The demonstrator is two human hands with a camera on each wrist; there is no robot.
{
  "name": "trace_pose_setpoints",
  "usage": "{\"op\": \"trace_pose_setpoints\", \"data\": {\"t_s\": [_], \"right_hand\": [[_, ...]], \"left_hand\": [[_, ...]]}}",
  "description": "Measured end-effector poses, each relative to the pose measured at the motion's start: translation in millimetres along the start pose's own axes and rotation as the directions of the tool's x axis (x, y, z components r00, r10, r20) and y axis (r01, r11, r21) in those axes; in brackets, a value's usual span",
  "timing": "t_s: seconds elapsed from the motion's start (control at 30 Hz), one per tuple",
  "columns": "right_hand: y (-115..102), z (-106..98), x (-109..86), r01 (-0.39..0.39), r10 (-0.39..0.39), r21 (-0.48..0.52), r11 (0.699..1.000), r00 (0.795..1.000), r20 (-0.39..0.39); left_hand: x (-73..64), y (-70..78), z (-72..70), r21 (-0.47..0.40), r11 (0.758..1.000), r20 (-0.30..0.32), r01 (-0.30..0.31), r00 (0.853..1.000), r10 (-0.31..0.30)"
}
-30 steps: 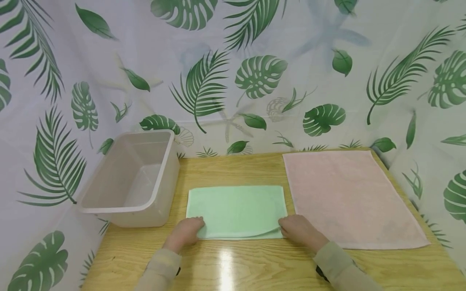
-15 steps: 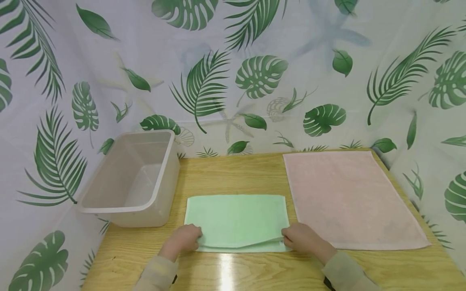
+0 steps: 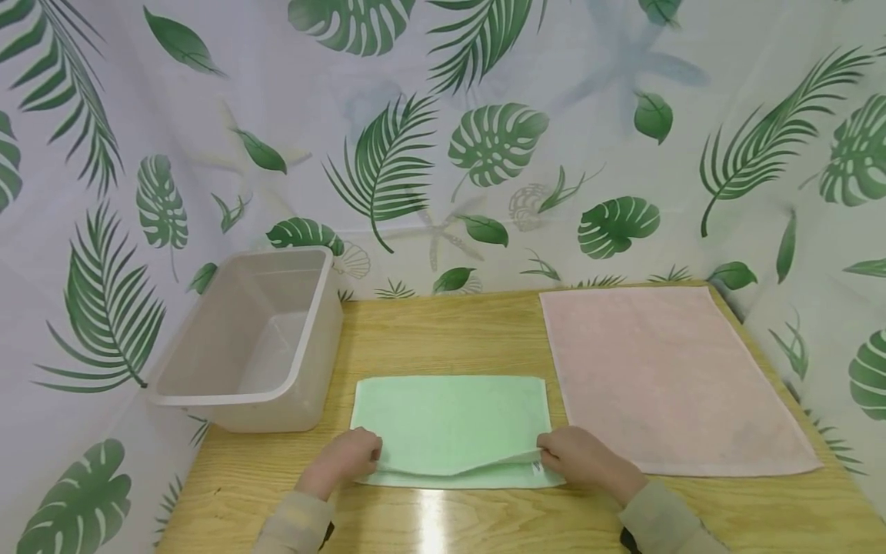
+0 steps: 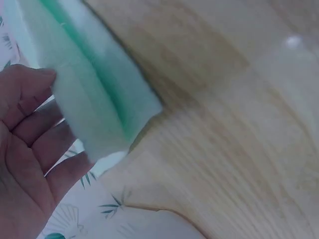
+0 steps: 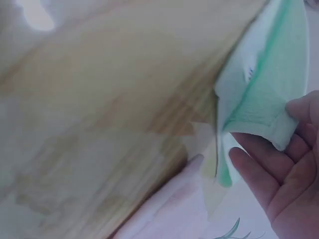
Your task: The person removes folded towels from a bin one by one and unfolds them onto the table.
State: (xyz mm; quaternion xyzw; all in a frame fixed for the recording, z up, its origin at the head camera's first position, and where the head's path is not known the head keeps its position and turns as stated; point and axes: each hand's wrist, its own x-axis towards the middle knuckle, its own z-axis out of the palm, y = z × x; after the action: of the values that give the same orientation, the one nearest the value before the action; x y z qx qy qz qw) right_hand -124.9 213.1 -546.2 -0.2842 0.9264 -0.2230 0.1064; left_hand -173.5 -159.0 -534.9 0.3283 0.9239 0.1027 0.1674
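Note:
A mint-green towel (image 3: pixel 450 419) lies folded in half on the table, its near upper edge lifted a little off the layer below. At the towel's left side, my left hand (image 3: pixel 348 454) pinches that upper edge; in the left wrist view the thumb of the left hand (image 4: pixel 30 129) presses on top with the fingers beneath. My right hand (image 3: pixel 581 455) pinches the other end of the same edge. Up close, the right hand (image 5: pixel 294 159) has its thumb over the raised layer of the towel (image 5: pixel 269 99), and a small white label shows on the lower layer.
A pink towel (image 3: pixel 664 377) is spread flat at the right, close to my right hand. On the left stands a pale grey plastic tub (image 3: pixel 314 338) with nothing visible in it. A leaf-patterned cloth (image 3: pixel 498 231) hangs behind the wooden table (image 3: pixel 429 331).
Both hands have drawn the green towel toward the table's near edge. Its near upper edge now stands higher off the lower layer, and the label has come into view.

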Motion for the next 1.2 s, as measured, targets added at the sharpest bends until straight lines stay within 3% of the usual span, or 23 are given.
{"op": "trace_pose_setpoints", "data": {"t_s": [0.13,0.33,0.6,0.77,1.0,1.2], "right_hand": [[3.2,-6.7,4.8,-0.004,0.004,0.058,0.998,1.000,-0.002],[7.9,-24.5,16.5,-0.021,0.025,0.071,0.997,0.998,-0.055],[18.9,-39.1,34.0,-0.073,0.076,0.025,0.997,0.981,-0.180],[23.5,-47.0,47.6,-0.093,0.074,-0.082,0.992,0.976,-0.207],[31.4,-53.4,69.3,-0.242,0.203,-0.185,0.952,0.958,-0.204],[42.8,-51.6,86.2,-0.237,0.176,-0.239,0.942,0.952,-0.252]], "left_hand": [[3.5,-5.8,-7.6,-0.090,0.996,-0.045,-0.003,0.999,-0.001],[14.3,-11.7,-24.8,-0.063,0.997,-0.137,-0.033,0.990,0.024],[34.1,-18.5,-41.1,-0.063,0.998,-0.187,-0.029,0.982,0.016],[47.9,-22.8,-47.6,0.006,0.999,-0.189,0.040,0.981,-0.038],[67.2,-23.2,-58.6,0.129,0.980,-0.186,0.153,0.974,-0.128],[86.0,-28.5,-56.6,0.165,0.954,-0.174,0.251,0.959,-0.222]]}}
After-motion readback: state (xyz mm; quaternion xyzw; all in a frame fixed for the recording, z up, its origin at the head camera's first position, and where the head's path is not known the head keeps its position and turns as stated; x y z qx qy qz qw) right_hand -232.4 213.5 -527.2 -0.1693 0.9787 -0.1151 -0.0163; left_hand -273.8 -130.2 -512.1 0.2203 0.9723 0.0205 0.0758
